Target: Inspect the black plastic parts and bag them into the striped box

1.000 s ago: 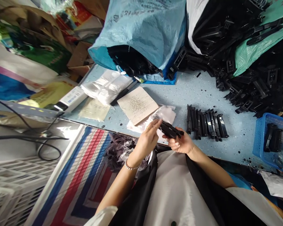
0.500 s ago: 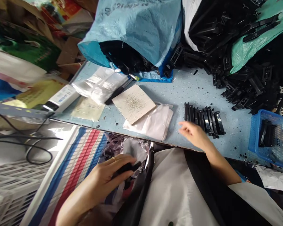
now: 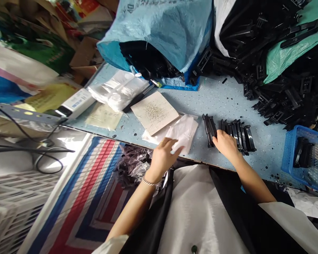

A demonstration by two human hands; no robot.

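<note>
My left hand [image 3: 163, 157] hovers at the table's front edge, fingers apart, over a stack of clear plastic bags [image 3: 187, 132]. Whether its fingertips touch the top bag, I cannot tell. My right hand [image 3: 227, 145] is at a row of slim black plastic parts [image 3: 238, 132], its fingers closed at a small group of black plastic parts [image 3: 209, 128] standing slightly apart at the row's left end. The hand covers some of the row. Overlapping the bags is a square beige board [image 3: 155, 113] with small grains scattered on it.
A blue sack [image 3: 161, 28] of black parts stands at the back. A large heap of black parts [image 3: 288, 95] fills the right rear. At right is a blue basket [image 3: 286, 155] holding a few parts. A striped sack [image 3: 79, 197] with bagged items stands below the table's left front.
My left hand has risen from above the striped sack, where it held something dark, to the plastic bags, and that thing is gone from it. My right hand has reached the row, whose left parts now stand apart.
</note>
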